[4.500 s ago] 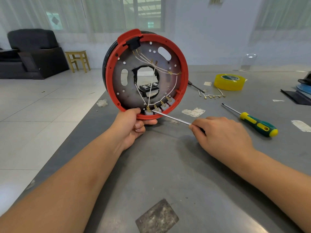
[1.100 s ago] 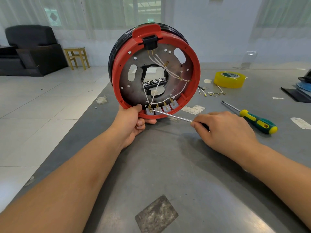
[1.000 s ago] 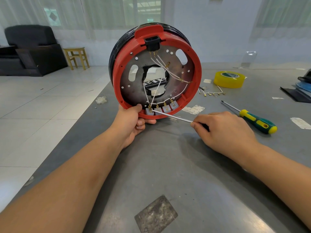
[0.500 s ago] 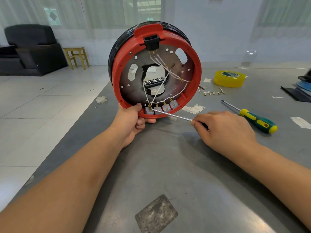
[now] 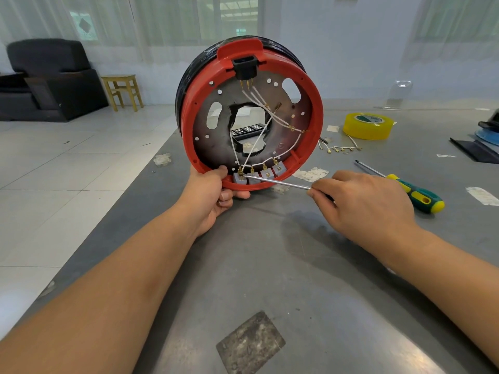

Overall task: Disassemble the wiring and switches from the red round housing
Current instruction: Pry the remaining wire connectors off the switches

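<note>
Tape (image 5: 368, 126), a yellow roll, lies at the right of the frame on the grey table (image 5: 270, 265), with loose wires (image 5: 340, 147) just below and left of it and a green-and-yellow screwdriver (image 5: 410, 190) lower right. An armchair (image 5: 48, 79) and a wooden stool (image 5: 122, 90) stand at upper left.

At centre the red housing (image 5: 251, 117) stands on edge on the table. The left hand (image 5: 210, 195) grips its lower rim, thumb inside, fingers curled under. The right hand (image 5: 364, 203) pinches a thin metal tool (image 5: 278, 182) whose tip touches the leftmost of four grey switches (image 5: 259, 174) along the bottom of the rim. White wires (image 5: 264, 117) run from a black connector (image 5: 245, 68) at the top down to the switches, crossing the plate's central hole. The right fingers hide the tool's handle.

Compared with 4.5 s ago, the housing fills more of the view and sits further right; the tip has moved from the rim's edge up onto the leftmost switch terminal.
</note>
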Tool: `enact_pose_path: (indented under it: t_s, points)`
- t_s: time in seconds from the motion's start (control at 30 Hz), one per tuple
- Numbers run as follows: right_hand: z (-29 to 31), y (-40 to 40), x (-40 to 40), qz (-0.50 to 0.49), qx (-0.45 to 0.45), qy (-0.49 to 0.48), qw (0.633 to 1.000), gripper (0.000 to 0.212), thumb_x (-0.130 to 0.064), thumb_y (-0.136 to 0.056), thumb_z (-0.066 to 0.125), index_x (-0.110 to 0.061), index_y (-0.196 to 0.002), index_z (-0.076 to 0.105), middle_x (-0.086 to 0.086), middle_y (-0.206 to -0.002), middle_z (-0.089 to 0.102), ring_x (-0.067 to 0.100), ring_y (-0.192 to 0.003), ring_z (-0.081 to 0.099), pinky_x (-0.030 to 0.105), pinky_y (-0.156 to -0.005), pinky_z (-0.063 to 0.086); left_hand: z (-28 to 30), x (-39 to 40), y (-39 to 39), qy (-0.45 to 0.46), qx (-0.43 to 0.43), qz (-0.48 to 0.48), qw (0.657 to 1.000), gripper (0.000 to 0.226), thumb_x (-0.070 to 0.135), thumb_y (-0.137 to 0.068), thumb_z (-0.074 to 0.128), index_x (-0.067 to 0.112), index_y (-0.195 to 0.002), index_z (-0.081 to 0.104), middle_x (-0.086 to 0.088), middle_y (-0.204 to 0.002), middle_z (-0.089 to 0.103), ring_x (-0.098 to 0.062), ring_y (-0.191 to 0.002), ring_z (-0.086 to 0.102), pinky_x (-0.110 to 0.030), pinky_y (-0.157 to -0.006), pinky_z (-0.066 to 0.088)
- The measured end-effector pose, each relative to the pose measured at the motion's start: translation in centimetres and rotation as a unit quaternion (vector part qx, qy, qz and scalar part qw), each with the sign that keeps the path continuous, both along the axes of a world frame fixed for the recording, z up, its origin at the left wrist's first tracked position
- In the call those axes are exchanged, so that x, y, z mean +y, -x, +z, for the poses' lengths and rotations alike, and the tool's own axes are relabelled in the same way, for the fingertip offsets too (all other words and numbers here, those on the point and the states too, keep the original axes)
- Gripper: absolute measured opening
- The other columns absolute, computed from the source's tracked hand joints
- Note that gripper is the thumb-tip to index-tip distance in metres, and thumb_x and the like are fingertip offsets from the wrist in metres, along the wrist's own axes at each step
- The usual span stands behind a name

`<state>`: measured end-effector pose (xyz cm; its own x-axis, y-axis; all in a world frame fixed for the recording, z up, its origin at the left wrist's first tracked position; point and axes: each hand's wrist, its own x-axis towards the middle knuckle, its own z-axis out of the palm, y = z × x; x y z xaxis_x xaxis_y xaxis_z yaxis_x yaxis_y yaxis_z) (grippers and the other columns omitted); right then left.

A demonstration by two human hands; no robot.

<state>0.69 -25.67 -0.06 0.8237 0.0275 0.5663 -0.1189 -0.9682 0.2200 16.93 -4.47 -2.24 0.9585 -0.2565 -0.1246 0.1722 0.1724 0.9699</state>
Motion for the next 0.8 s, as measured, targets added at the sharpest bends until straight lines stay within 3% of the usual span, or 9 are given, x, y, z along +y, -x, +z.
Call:
enact_pose_path:
  t_s: [0.1, 0.4, 0.6, 0.8]
  points:
    - [0.0, -0.07, -0.05, 0.003, -0.005, 0.004, 1.0, 0.038, -0.052, -0.104, 0.04, -0.034, -0.105, 0.074, -0.008, -0.086, 0.069, 0.02, -0.072, 0.066, 0.03, -0.051, 0.052, 0.11, -0.07, 0.03, 0.007, 0.008, 0.003, 1.0, 0.013, 0.015, -0.114, 0.037, 0.007, -0.125, 0.038, -0.04, -0.085, 0.071, -0.01, -0.032, 0.038, -0.02, -0.036, 0.031]
    - [-0.28, -0.27, -0.17, 0.011, 0.021, -0.042, 0.999, 0.038, -0.056, -0.103, 0.04, -0.036, -0.103, 0.072, -0.011, -0.089, 0.07, 0.019, -0.074, 0.066, 0.033, -0.054, 0.056, -0.11, -0.12, -0.09, 0.013, 0.004, 0.003, 1.0, 0.014, 0.014, -0.113, 0.038, 0.01, -0.126, 0.037, -0.041, -0.084, 0.07, -0.01, -0.033, 0.04, -0.02, -0.036, 0.032]
    - [-0.43, -0.38, -0.43, 0.013, 0.043, -0.079, 0.996, 0.038, -0.056, -0.102, 0.039, -0.035, -0.101, 0.071, -0.011, -0.09, 0.07, 0.02, -0.08, 0.066, 0.035, -0.058, 0.057, -0.23, 0.09, -0.14, 0.0, -0.007, 0.003, 1.0, 0.033, 0.016, -0.113, 0.04, 0.001, -0.143, 0.035, -0.042, -0.089, 0.07, -0.01, -0.033, 0.042, -0.02, -0.037, 0.033]
    - [-0.42, -0.28, -0.19, 0.01, 0.041, -0.08, 0.996, 0.037, -0.055, -0.102, 0.041, -0.035, -0.102, 0.072, -0.011, -0.089, 0.07, 0.02, -0.077, 0.066, 0.033, -0.055, 0.055, -0.22, -0.03, -0.1, -0.004, -0.008, 0.0, 1.0, 0.037, 0.017, -0.114, 0.04, -0.001, -0.146, 0.034, -0.045, -0.096, 0.068, -0.01, -0.033, 0.043, -0.02, -0.037, 0.033]
